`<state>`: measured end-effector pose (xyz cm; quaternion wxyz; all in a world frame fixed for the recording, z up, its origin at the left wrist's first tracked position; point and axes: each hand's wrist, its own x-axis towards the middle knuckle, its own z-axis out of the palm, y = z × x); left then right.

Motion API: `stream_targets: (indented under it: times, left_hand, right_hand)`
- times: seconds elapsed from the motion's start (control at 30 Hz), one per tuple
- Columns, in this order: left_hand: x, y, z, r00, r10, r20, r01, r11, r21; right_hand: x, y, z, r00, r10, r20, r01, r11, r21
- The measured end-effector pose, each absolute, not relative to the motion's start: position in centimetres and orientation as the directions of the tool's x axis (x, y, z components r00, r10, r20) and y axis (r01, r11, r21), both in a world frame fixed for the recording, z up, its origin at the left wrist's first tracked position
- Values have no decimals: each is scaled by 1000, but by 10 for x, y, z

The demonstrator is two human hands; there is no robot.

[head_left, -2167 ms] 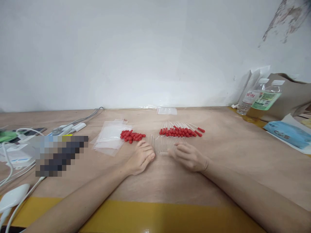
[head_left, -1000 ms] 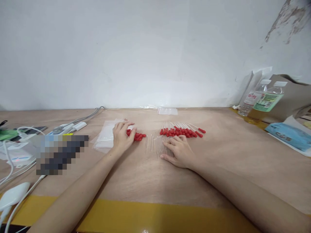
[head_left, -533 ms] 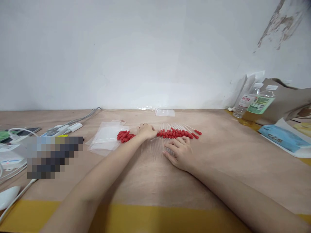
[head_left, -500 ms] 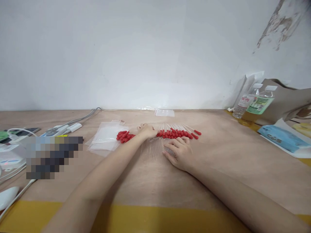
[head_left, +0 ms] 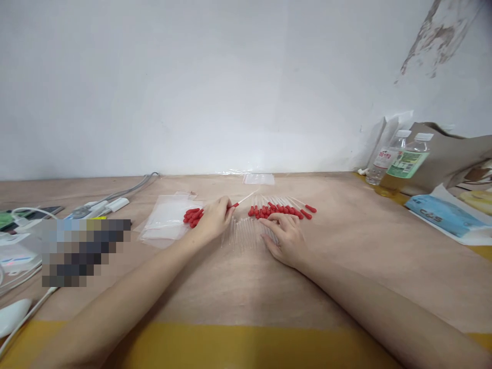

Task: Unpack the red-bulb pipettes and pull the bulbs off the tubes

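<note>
My left hand [head_left: 215, 220] is closed, pinching a dropper [head_left: 246, 197] by its red bulb; the thin pale stem points up and to the right. Partly behind this hand lies a pile of red rubber bulbs [head_left: 191, 216]. My right hand [head_left: 286, 238] rests with curved fingers, thumb and forefinger apart, at the right end of a row of thin clear tubes [head_left: 246, 236]. Its fingers cover some of the tubes. Just beyond it, droppers with red bulbs [head_left: 284, 209] lie side by side, their stems toward the wall.
Clear plastic bags [head_left: 167, 218] lie left of the bulbs, with a small bag [head_left: 259, 179] by the wall. Cables and a charger [head_left: 21, 251] crowd the left side. Two bottles [head_left: 408, 164], a blue tissue pack [head_left: 442, 211] and a grey bag [head_left: 446, 154] stand or lie at right.
My left hand has moved left from the droppers toward the bulb pile, and a dropper now shows in its fingers. My right hand has barely moved.
</note>
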<state>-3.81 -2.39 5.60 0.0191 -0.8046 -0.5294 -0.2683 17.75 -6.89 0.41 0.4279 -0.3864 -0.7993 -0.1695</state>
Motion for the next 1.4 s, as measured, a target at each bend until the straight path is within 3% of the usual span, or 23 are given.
stream_targets:
  times: [0.13, 0.4, 0.7, 1.0, 1.4]
  left_hand:
    - [-59, -60, 32, 483, 660, 575, 727, -668, 156]
    - [-50, -74, 8, 519, 455, 724, 560, -821, 114]
    - [-42, -74, 17, 610, 452, 651, 600, -800, -6]
    - [-39, -76, 22, 680, 465, 566, 609, -789, -84]
    - [-38, -80, 30, 729, 540, 421, 610, -792, -41]
  right_hand:
    - [176, -71, 9, -343, 429, 835, 751, 659, -30]
    - [175, -68, 3, -516, 435, 738, 688, 724, 53]
    - [167, -66, -1, -576, 345, 741, 551, 834, 40]
    - [162, -66, -9, -563, 310, 766, 421, 905, -57]
    - [170, -67, -4, -682, 170, 711, 424, 885, 195]
